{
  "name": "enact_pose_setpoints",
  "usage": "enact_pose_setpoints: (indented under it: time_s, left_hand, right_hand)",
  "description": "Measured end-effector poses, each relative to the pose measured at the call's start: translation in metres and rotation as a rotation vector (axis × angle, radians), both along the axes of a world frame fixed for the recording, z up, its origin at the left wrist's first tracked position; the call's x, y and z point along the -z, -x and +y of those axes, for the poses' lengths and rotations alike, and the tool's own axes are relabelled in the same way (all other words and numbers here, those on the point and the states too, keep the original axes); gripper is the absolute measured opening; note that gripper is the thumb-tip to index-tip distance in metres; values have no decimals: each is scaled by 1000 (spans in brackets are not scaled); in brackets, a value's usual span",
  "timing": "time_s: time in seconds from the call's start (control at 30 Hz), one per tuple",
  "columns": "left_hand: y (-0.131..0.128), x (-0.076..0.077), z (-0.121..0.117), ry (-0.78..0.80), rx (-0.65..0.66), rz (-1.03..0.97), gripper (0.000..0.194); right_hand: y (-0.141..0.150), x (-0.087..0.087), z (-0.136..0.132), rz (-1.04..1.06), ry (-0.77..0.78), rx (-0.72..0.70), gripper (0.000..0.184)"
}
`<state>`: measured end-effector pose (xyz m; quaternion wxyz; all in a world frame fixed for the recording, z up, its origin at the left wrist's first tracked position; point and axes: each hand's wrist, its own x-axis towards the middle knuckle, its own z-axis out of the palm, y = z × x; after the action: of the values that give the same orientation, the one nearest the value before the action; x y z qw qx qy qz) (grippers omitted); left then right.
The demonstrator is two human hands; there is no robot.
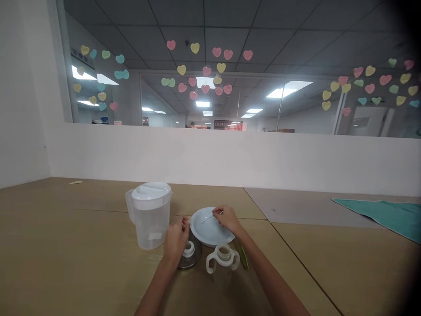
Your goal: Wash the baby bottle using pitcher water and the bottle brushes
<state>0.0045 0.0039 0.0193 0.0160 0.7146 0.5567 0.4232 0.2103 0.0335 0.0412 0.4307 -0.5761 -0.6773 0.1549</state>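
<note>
My right hand (226,218) pinches a thin pale stick (208,219) by its end, over the inside of a white bowl (210,238). My left hand (176,239) is closed in a pinch left of the bowl; a small pale bit shows at its fingertips, too small to name. Below that hand a white ring-shaped piece (188,249) sits in a dark round dish (192,264), partly hidden by the hand. Nearer to me stands a clear bottle with a white two-handled collar (223,255), its mouth open.
A lidded translucent pitcher (151,219) stands to the left. Just right of the bottle lies a narrow green object (242,256), partly behind my right forearm. A teal cloth (384,215) lies at the far right. The white wall (210,158) and window border the brown table's back.
</note>
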Motion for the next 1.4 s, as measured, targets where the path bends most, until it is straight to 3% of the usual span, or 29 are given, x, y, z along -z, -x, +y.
enact_pose_setpoints:
  time_s: [0.13,0.23,0.37,0.5,0.6,0.77,0.9,1.1,1.23,1.4]
  left_hand:
    - [-11,-7,1,-161,128,-98,23]
    - [-22,-15,3,-195,192,-78,22]
    - [-36,-25,11,-167,332,-49,22]
    - [-50,-30,25,-154,416,-35,25]
    - [-59,-30,33,-161,461,-23,26]
    - [-69,-31,41,-170,514,-17,26]
    - [-73,-36,40,-202,527,-4,23]
    - [-80,-36,36,-169,565,-38,20]
    - [-84,-32,34,-150,623,-41,21]
    - [-85,-32,37,-123,668,-97,21]
  right_hand:
    - [27,10,19,33,74,-123,14]
    - [27,6,20,68,23,-107,20]
    - [7,-29,-5,152,-133,0,32]
    - [-5,-74,-56,343,-483,145,45]
    - [2,-92,-86,309,-651,216,45]
    - [10,-90,-84,-44,-715,264,42]
    - [9,-86,-78,-148,-746,297,42]
    - [17,-83,-94,-323,-756,263,38]
    - [16,-79,-96,-340,-759,305,37]
    - [4,-75,-90,-204,-791,381,39]
